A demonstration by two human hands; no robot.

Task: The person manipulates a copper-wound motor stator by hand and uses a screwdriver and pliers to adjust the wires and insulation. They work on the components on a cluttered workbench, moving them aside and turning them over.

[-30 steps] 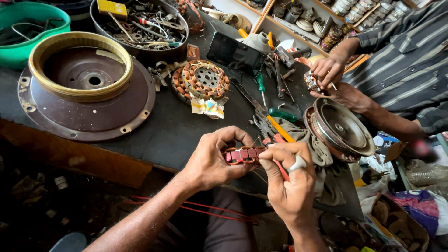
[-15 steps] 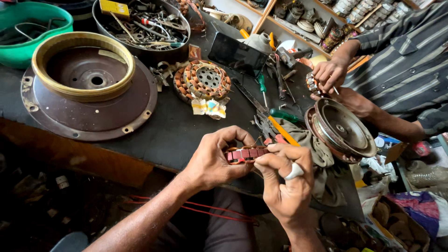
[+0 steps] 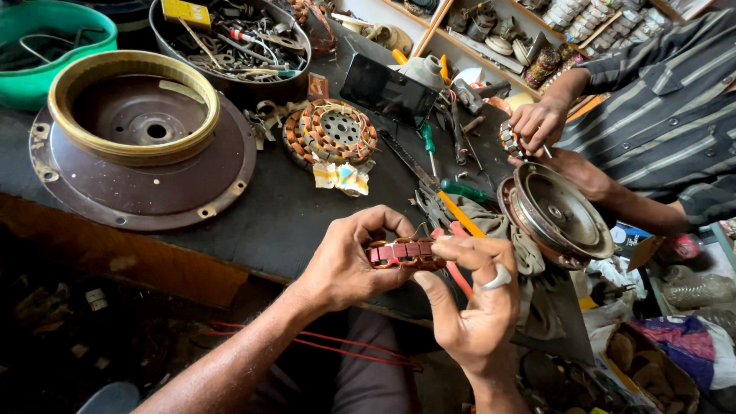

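My left hand (image 3: 349, 261) and my right hand (image 3: 471, 303) together hold a small wound ring with red and copper-coloured coils (image 3: 405, 253) just above the near edge of the dark workbench (image 3: 284, 215). The left thumb and fingers pinch its left end. The right fingers, one with a pale ring, curl around its right end. A larger copper-wound stator (image 3: 331, 132) lies flat on the bench beyond my hands.
A brown round motor cover with a brass-coloured ring (image 3: 138, 138) sits at the left. Behind it are a metal bowl of tools (image 3: 230, 38) and a green tub (image 3: 46, 38). Screwdrivers (image 3: 460, 192) lie mid-bench. Another person's hands (image 3: 540, 123) work over a round metal housing (image 3: 560, 215) at right.
My hands have turned the small coil ring slightly between them and my right fingers have shifted their grip. The other person's hands stay over the metal housing.
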